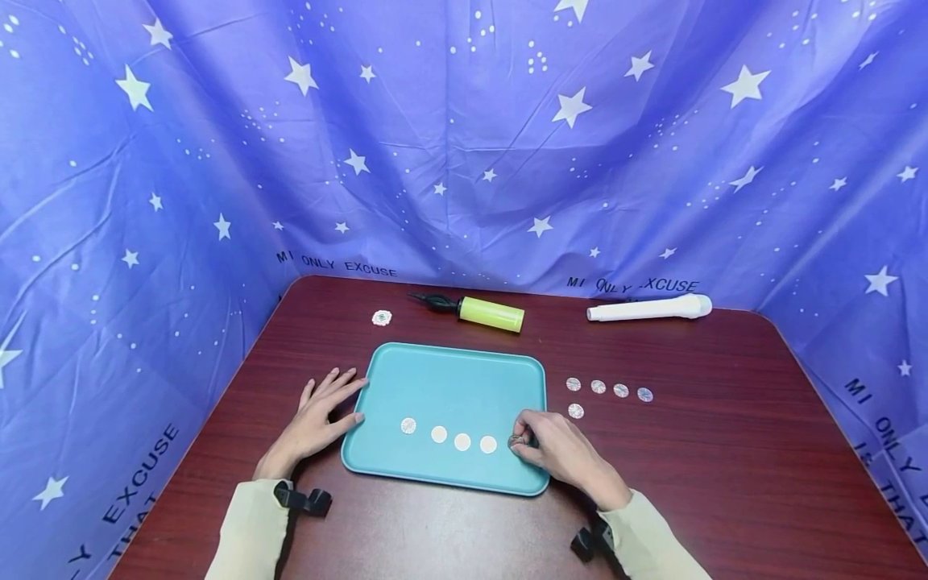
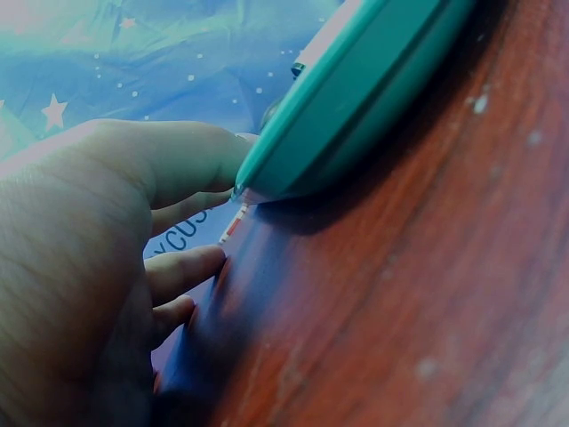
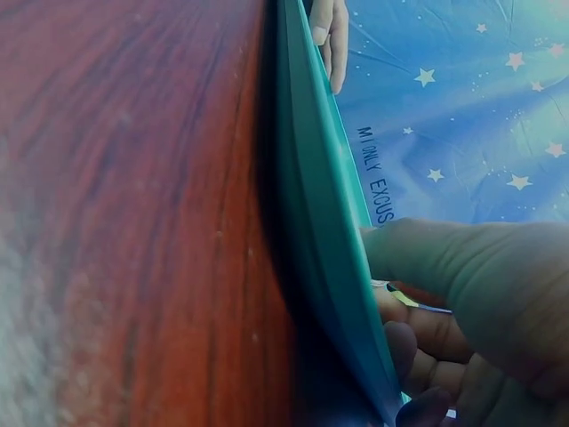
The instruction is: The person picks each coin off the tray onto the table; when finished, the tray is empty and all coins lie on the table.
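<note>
Cream sleeves (image 1: 250,524): lay nearest, black wrist cameras (image 1: 316,503) strapped at the cuffs.
Left hand (image 1: 315,423): fingers spread wide, touched the left rim of the turquoise tray (image 1: 457,387), apparently steadying it.
Right hand (image 1: 569,451): pinched a thin disc (image 1: 515,441) at the tray's right side, likely for fine control.
Tray discs (image 1: 462,441): four lay in a loose row, gaps probably keeping each separate.
Outer discs (image 1: 598,387): five lay right of the tray, seemingly within right-hand reach.

Teal tray (image 1: 457,387), flat; four pale discs (image 1: 462,441) rowed across near half; darker disc (image 1: 515,441) at right end, tilt unclear.
</note>
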A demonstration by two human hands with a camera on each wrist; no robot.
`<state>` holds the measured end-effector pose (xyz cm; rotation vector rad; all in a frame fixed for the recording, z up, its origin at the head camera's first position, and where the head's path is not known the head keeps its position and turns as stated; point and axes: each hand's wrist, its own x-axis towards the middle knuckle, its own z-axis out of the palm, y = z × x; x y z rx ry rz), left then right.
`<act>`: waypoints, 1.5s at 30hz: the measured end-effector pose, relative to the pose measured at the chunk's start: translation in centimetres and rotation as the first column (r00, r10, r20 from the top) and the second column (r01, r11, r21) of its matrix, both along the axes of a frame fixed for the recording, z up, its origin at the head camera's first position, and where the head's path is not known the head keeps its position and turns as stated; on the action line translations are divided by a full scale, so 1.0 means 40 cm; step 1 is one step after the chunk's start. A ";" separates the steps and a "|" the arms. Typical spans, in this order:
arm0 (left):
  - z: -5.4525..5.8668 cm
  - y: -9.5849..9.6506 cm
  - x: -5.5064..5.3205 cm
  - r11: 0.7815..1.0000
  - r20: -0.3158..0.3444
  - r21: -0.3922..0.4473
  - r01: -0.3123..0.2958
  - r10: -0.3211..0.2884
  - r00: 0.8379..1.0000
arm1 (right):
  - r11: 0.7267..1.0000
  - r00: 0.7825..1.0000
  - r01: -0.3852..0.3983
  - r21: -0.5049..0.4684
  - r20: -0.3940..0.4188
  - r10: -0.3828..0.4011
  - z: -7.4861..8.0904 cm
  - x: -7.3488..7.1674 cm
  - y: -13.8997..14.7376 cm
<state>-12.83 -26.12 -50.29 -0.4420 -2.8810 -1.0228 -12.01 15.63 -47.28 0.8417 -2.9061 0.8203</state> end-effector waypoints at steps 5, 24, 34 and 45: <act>-0.001 -0.001 0.000 1.000 -0.002 0.001 0.001 -0.001 1.000 | 0.998 0.999 0.007 -0.057 0.039 -0.005 0.001 0.002 0.003; -0.008 -0.004 0.002 1.000 -0.004 0.000 -0.002 0.002 1.000 | 0.985 0.991 -0.019 -0.173 0.130 0.042 0.004 -0.002 0.019; -0.012 -0.005 0.004 1.000 0.000 0.006 0.000 0.000 1.000 | 0.960 0.957 0.042 -0.278 0.288 0.042 0.013 -0.010 0.036; -0.009 -0.002 -0.001 1.000 -0.004 -0.006 0.000 0.000 1.000 | 0.900 0.910 0.165 -0.403 0.415 0.019 0.034 -0.021 0.096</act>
